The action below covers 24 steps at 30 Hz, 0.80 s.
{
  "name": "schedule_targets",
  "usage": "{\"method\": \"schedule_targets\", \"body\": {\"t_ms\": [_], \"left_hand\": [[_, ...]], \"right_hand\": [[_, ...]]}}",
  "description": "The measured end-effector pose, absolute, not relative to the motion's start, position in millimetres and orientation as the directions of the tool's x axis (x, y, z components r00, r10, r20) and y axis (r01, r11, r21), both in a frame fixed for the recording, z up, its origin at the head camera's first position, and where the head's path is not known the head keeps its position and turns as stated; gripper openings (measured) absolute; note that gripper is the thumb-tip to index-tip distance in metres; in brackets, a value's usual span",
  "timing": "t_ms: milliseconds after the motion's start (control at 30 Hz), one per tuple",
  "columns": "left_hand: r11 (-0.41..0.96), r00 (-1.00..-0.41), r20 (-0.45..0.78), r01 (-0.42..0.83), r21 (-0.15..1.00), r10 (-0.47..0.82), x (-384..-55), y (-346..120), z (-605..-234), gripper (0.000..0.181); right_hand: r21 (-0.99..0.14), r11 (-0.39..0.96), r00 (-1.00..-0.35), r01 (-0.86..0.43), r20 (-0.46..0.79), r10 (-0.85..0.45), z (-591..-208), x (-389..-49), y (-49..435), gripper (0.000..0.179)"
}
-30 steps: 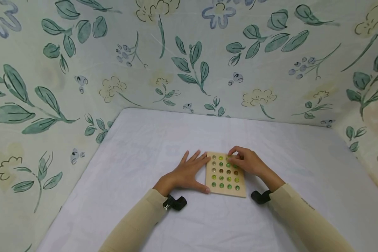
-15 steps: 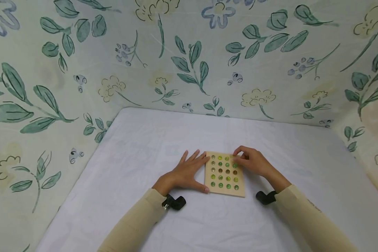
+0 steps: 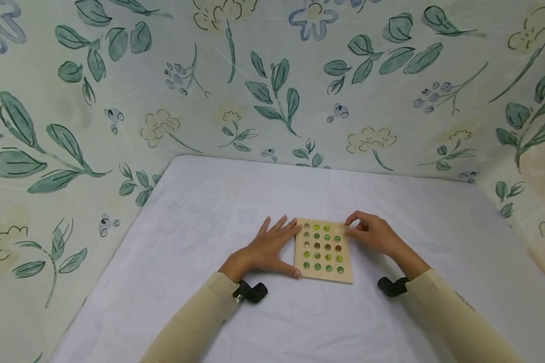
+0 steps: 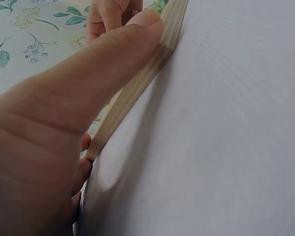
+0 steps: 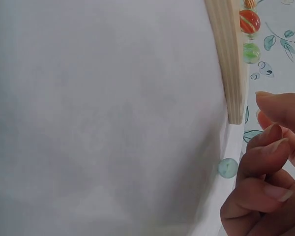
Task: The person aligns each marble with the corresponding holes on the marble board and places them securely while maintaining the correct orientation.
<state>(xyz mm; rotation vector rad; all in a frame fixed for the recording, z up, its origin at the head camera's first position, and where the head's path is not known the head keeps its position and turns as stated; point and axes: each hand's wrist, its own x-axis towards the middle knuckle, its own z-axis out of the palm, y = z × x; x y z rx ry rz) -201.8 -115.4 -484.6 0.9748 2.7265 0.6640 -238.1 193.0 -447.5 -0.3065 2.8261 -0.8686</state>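
A square wooden board [image 3: 323, 275] lies on the cloth, bearing rows of clear, yellow, green and reddish-brown marbles. Its far right corner spot shows bare wood. My left hand [image 3: 269, 250] spreads along the board's left side, with the thumb [image 4: 146, 22] at the near corner and fingertips at the far one. By the far right corner hovers my right hand [image 3: 373, 234], thumb and index finger close together, nothing visible between them. In the right wrist view its other fingers are loosely curled, beside a pale blue glass marble [image 5: 228, 168] beyond the board's end.
White cloth [image 3: 236, 201] covers the table. Behind and at the sides hangs leaf-patterned fabric [image 3: 272, 136]. Both wrists carry a black camera mount, seen on the left wrist [image 3: 254, 292] and on the right [image 3: 392, 287].
My right hand has slid rightward from the board's far row to its right edge, uncovering the far right corner and nearby green marbles. My left hand stays in place on the board.
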Motion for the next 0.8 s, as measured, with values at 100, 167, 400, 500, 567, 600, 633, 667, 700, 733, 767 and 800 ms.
{"method": "schedule_targets", "body": {"t_ms": [100,167,400,500,567,600,633,667,700,733,767,800], "left_hand": [[0.69,-0.773,-0.012,0.559,0.461,0.634,-202,-115,-485,0.115],[0.691,-0.774,-0.012,0.558,0.459,0.633,-202,-115,-485,0.115],[0.696,-0.774,-0.016,0.559,0.45,0.633,-202,-115,-486,0.116],[0.693,-0.773,-0.015,0.561,0.453,0.635,-202,-115,-486,0.116],[0.692,-0.773,-0.013,0.561,0.454,0.635,-202,-115,-485,0.116],[0.692,-0.772,-0.015,0.561,0.455,0.635,-202,-115,-485,0.116],[0.692,-0.772,-0.016,0.56,0.455,0.635,-202,-115,-485,0.116],[0.692,-0.772,-0.016,0.56,0.456,0.636,-202,-116,-485,0.116],[0.692,-0.772,-0.017,0.56,0.455,0.636,-202,-116,-484,0.116],[0.692,-0.771,-0.019,0.56,0.455,0.636,-202,-116,-484,0.115],[0.692,-0.771,-0.02,0.56,0.455,0.636,-202,-116,-484,0.115],[0.693,-0.771,-0.022,0.559,0.455,0.636,-202,-116,-484,0.115]], "right_hand": [[-0.558,0.82,-0.968,-0.126,-0.111,-0.224,-448,-238,196,0.021],[-0.555,0.822,-0.968,-0.127,-0.11,-0.224,-447,-238,197,0.021],[-0.563,0.815,-0.966,-0.137,-0.108,-0.237,-444,-236,205,0.022],[-0.564,0.815,-0.965,-0.135,-0.111,-0.236,-444,-236,208,0.022],[-0.569,0.812,-0.966,-0.13,-0.113,-0.234,-444,-236,210,0.023],[-0.571,0.811,-0.966,-0.126,-0.116,-0.231,-445,-236,210,0.024],[-0.571,0.812,-0.967,-0.119,-0.119,-0.225,-445,-236,211,0.024],[-0.573,0.812,-0.968,-0.11,-0.123,-0.218,-446,-236,211,0.025],[-0.575,0.812,-0.969,-0.101,-0.127,-0.211,-446,-236,212,0.026],[-0.576,0.812,-0.97,-0.095,-0.131,-0.206,-446,-237,212,0.027],[-0.578,0.812,-0.971,-0.084,-0.137,-0.198,-447,-237,212,0.028],[-0.578,0.813,-0.971,-0.073,-0.144,-0.19,-447,-238,212,0.029]]}}
